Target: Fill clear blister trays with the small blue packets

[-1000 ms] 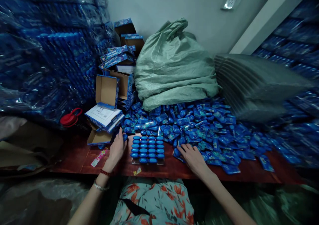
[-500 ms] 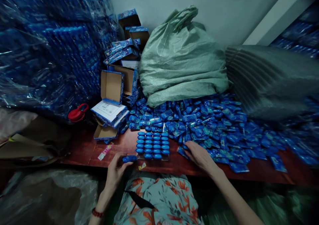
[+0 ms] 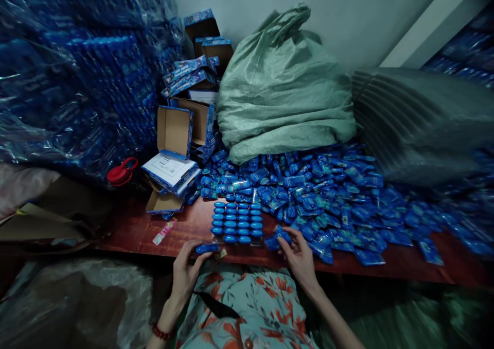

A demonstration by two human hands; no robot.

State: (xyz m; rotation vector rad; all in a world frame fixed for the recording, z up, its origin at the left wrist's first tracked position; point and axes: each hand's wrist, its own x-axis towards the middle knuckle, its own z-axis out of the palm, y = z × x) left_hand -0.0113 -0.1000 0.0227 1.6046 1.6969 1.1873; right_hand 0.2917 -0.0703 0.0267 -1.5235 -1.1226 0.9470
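My left hand (image 3: pixel 186 264) is closed on a small blue packet (image 3: pixel 207 248) just over the table's front edge. Between the fingers of my right hand (image 3: pixel 299 254) is another blue packet (image 3: pixel 272 242), its wrapper shiny. Midway between the hands stands a neat block of blue packets (image 3: pixel 236 224), set in rows with their rounded ends up. To the right and behind, a large loose heap of blue packets (image 3: pixel 328 184) covers the table. What is inside the wrappers I cannot make out.
Open blue cardboard boxes (image 3: pixel 174 133) are stacked at the back left, near a red round-lidded object (image 3: pixel 120 173). A green sack (image 3: pixel 285 91) rests behind the heap. Plastic-wrapped blue packs (image 3: pixel 77 81) tower at the left. A pink strip (image 3: pixel 165 231) lies on the reddish table (image 3: pixel 131 230).
My right hand has come away from the edge of the heap, moving left toward the block with a blue packet. My left hand has shifted slightly right, still holding its packet.
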